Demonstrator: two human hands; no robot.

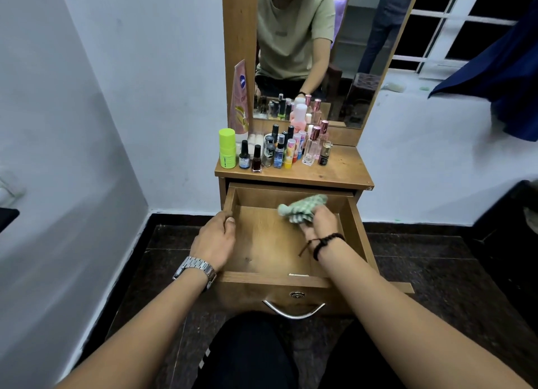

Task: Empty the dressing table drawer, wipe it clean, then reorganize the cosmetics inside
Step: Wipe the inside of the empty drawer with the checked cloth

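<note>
- The drawer is pulled fully out of the dressing table, and no cosmetics are seen on its bare wooden floor; the emptying step is judged done.
- The wiping step is judged to be in hand: a green checked cloth is bunched at the back right of the drawer floor, close to the rear wall.
- The cloth is gripped by the right hand, whose fingers are curled round its near end, so that most of the cloth lies just beyond the hand, toward the back.
- The left wall of the drawer is held by the left hand, with the thumb hooked over the rim and the fingers curled on the outer side; the drawer is thereby steadied.
- The cosmetics are stood in a cluster on the worktop above the drawer, in front of the mirror, well apart from both hands.
- A lime-green container is stood at the left end of that cluster, and a tall pink tube is leaned against the mirror frame behind it.
- For the next move, the cloth would have to be drawn across the remaining floor and into the corners; only then could the bottles be lifted back down and set in order.
</note>
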